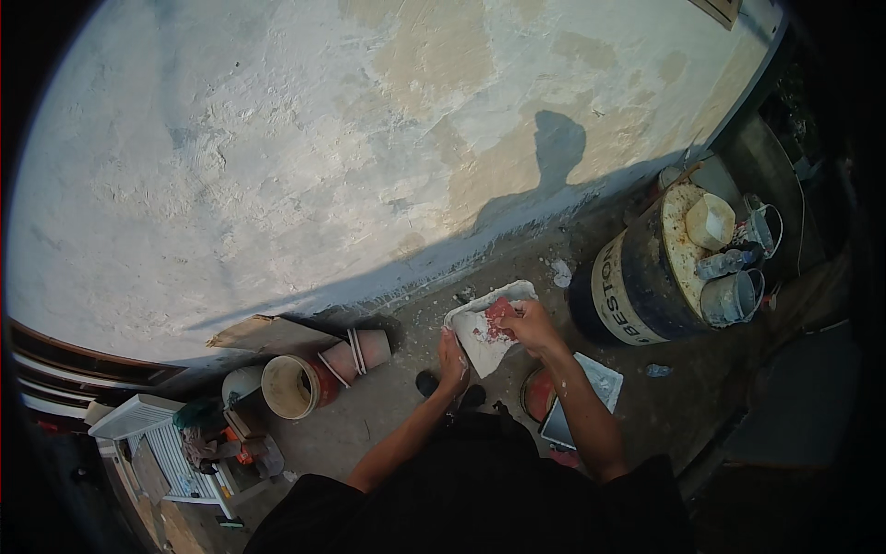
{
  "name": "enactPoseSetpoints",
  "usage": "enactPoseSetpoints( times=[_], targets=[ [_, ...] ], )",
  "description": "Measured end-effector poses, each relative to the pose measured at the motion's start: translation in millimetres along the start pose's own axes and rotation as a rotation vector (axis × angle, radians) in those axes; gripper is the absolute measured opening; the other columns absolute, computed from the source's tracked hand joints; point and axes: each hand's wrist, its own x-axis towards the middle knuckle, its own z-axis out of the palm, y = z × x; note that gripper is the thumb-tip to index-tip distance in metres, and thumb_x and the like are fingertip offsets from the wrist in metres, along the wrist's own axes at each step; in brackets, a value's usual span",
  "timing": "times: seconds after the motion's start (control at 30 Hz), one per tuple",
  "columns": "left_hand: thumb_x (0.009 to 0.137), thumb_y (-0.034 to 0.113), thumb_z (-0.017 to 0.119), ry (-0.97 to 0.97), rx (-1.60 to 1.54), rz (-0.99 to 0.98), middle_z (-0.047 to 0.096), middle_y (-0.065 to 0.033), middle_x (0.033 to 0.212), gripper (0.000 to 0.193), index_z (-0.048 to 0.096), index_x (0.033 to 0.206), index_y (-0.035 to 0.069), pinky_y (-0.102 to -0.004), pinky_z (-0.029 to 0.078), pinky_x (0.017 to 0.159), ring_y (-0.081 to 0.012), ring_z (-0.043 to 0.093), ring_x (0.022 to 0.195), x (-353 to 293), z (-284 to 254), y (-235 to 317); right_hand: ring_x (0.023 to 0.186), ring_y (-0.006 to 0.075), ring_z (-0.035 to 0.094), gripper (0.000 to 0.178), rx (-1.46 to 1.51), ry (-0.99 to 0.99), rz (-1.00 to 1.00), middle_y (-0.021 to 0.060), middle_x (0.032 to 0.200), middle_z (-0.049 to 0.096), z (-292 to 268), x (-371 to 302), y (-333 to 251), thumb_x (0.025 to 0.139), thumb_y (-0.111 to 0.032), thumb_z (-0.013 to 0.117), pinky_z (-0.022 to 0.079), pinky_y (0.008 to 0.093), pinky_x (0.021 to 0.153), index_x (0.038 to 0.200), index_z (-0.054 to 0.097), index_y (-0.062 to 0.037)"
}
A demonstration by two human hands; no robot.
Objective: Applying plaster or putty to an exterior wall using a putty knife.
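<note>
My left hand (453, 363) grips the left side of a white tray (483, 359), held out in front of my body above the ground. White paste, like wall filler, is smeared inside it. A flat red spreader (499, 312), speckled with the same white stuff, is pinched in the fingers of my right hand (530, 330) over the tray's right part. Its lower edge seems to meet the paste, though I cannot tell how firmly. White smudges mark my left wrist.
A rough, patchy white wall (305, 157) rises ahead. To the right stands a dark drum (637, 286) bearing a jug, bottles and small pails. Below my right forearm lie a pale rectangular tub (602, 377) and a reddish bucket (535, 394). Buckets (288, 386) and a white slatted bench (166, 443) stand left.
</note>
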Motion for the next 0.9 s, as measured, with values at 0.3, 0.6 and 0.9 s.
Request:
enactPoseSetpoints(
  times=[0.3, 0.6, 0.9],
  targets=[
    [0.103, 0.036, 0.029, -0.026, 0.156, 0.027, 0.056, -0.0088, 0.111, 0.043, 0.046, 0.119, 0.001, -0.0305, 0.045, 0.088, -0.0152, 0.057, 0.099, -2.9, 3.8, 7.9, 0.073, 0.0140, 0.064, 0.024, 0.264, -0.029, -0.005, 0.0095, 0.088, 0.067, -5.8, 3.5, 10.2, 0.079, 0.000, 0.066, 0.052, 0.0266, 0.067, 0.101, 0.062, 0.0077],
    [0.103, 0.035, 0.029, 0.110, 0.166, 0.123, 0.055, -0.0061, 0.110, 0.040, 0.048, 0.115, 0.001, -0.0289, 0.040, 0.093, -0.0121, 0.052, 0.103, -12.9, -8.0, 8.8, 0.078, 0.0145, 0.065, 0.024, 0.356, -0.208, 0.040, 0.0089, 0.093, 0.067, -4.1, 0.7, 16.6, 0.083, -0.006, 0.065, 0.052, 0.0274, 0.072, 0.105, 0.061, 0.0045],
    [0.103, 0.039, 0.030, 0.226, 0.103, 0.143, 0.056, -0.0058, 0.111, 0.046, 0.051, 0.116, 0.001, -0.0298, 0.041, 0.091, -0.0123, 0.053, 0.103, -18.7, -19.4, 45.7, 0.083, 0.0162, 0.066, 0.026, 0.366, -0.273, 0.061, 0.0102, 0.097, 0.066, 29.1, 2.0, 9.3, 0.084, -0.005, 0.064, 0.052, 0.0287, 0.076, 0.108, 0.060, 0.0045]
  ],
)
